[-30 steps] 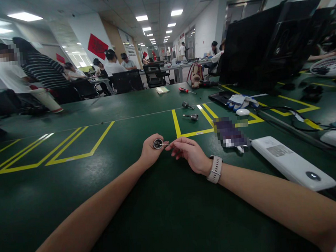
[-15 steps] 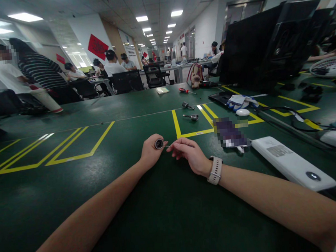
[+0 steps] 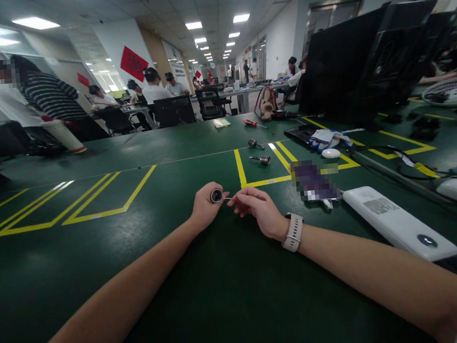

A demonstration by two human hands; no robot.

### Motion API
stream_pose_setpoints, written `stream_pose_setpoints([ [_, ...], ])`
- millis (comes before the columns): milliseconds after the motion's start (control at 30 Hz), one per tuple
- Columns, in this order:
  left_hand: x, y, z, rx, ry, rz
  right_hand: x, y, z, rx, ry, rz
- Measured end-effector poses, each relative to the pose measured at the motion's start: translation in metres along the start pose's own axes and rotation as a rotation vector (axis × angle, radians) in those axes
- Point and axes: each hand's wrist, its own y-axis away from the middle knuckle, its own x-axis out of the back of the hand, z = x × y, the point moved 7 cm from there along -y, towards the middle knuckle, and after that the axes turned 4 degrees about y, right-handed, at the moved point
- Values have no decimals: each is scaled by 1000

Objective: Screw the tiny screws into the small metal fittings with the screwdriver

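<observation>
My left hand (image 3: 206, 205) is closed around a hole saw (image 3: 216, 196), a short metal cup whose open round end faces me. From the right, my right hand (image 3: 255, 206) pinches a thin metal rod (image 3: 226, 198), perhaps a hex key. The rod's far end meets the side of the hole saw, at the fingertips of my left hand; its tip is hidden. Both hands are just above the green table. Beyond them lie two similar hole saws with shanks, one nearer (image 3: 261, 160) and one farther (image 3: 255, 144).
Yellow tape (image 3: 267, 181) marks areas on the green table (image 3: 224, 300). To the right are a blurred-out phone (image 3: 313, 180), a white power bank (image 3: 396, 221), cables and gloves (image 3: 329, 138). A red screwdriver (image 3: 252, 123) lies farther back, left of a black computer case (image 3: 347, 65).
My hands, the hole saw and the rod hold nearly the same position. In the background, people at the left lean slightly differently.
</observation>
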Motion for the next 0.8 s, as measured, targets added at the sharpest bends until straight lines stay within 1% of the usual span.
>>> stream_pose_setpoints([
  [133, 0, 0, 0, 3, 0, -2, -1, 0, -1, -15, 15, -15],
  [367, -2, 0, 1, 35, 147, -54, -2, -1, -1, -42, -71, -36],
  [567, 1, 0, -3, 48, 46, 10, -1, 0, 0, -30, -33, -4],
  [700, 0, 0, -4, 38, -10, 5, 0, -1, 1, -23, 1, 16],
  [800, 1, 0, -2, 37, -3, 1, 0, 0, 1, -28, -6, 10],
])
